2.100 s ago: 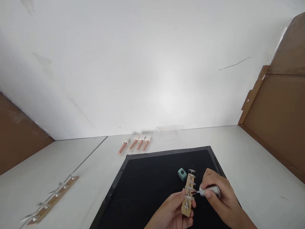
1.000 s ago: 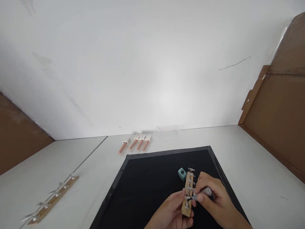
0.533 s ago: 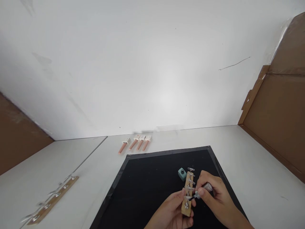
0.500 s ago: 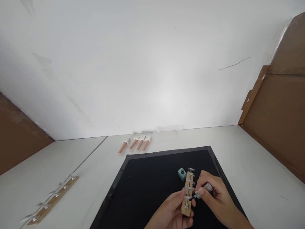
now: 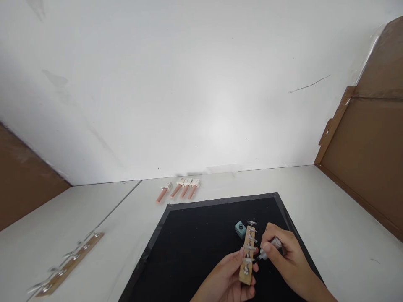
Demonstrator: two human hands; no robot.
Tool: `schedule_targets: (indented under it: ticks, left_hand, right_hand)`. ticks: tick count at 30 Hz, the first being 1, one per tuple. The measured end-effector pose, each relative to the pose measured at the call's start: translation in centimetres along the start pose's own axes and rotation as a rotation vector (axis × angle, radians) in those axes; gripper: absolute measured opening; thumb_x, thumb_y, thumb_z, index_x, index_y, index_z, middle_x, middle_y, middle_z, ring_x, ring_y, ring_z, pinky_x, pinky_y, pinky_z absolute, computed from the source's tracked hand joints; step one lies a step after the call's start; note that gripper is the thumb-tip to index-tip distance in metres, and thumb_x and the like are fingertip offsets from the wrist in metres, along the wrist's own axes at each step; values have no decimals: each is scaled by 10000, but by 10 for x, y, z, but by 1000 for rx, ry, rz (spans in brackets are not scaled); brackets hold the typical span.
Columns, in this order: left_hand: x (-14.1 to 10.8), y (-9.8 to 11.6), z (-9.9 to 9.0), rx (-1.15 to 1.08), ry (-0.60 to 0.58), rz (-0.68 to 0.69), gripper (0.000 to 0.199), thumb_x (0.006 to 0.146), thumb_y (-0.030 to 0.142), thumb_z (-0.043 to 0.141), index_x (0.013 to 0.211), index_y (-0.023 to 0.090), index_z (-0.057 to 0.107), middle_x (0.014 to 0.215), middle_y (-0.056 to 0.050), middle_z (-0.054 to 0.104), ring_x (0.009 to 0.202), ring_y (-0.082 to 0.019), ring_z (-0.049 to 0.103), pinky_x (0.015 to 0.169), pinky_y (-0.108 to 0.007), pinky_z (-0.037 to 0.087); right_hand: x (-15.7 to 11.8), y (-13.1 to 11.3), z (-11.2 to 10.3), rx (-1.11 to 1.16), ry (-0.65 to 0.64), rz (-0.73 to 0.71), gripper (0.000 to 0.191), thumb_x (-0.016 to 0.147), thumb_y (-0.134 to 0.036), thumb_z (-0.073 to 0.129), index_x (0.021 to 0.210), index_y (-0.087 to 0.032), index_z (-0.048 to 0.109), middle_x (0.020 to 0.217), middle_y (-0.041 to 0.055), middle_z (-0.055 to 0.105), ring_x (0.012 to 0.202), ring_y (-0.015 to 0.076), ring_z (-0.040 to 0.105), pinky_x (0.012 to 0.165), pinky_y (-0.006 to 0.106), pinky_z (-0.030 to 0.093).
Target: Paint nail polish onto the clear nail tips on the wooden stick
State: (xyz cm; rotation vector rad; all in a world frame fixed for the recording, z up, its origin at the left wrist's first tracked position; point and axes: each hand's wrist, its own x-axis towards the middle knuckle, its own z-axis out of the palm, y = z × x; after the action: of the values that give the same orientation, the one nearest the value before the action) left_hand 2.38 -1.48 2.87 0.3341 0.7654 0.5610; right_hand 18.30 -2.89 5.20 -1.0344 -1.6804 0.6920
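Note:
My left hand is closed around the lower end of a wooden strip. Several clear nail tips stand on small silver holders along the strip. With its fingers pinched, my right hand grips the silver-grey cap of a nail polish brush. The dark bristles point down and left, close to the right end of the nearest nail tip; whether they touch it I cannot tell. Just beyond the strip, an uncapped teal nail polish bottle stands with its dark neck up.
A black mat with taped edges lies under my hands. Several pink sticks with white heads lie behind it. On the left is a second wooden strip with clear tips. Brown cardboard panels flank the white table.
The brush in my right hand has shifted slightly right, its bristles moving from over the nearest nail tip to its right end. My left hand and the strip have barely moved.

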Motion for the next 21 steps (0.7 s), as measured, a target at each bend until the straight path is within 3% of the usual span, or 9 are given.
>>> schedule_targets:
  ticks: [11,21]
  left_hand:
    - [9,-6,-7,-17,11,25,252,673,308,709,784,112,598,601,-21,638,439,-77,536,474,-215,424]
    - [5,-5,-10,-29,-20,33,351,636,313,743,891,115,605,664,-30,662,508,-104,591,533,-237,441]
  right_hand:
    - [0,0,0,2,30,37,341,898,-372,451,606,-196,476,563,-50,385,463,98,351,434,202,315]
    - [4,-2,1,99,79,99,410,870,-495,463,604,-187,511,533,-32,454,471,107,417,445,205,354]
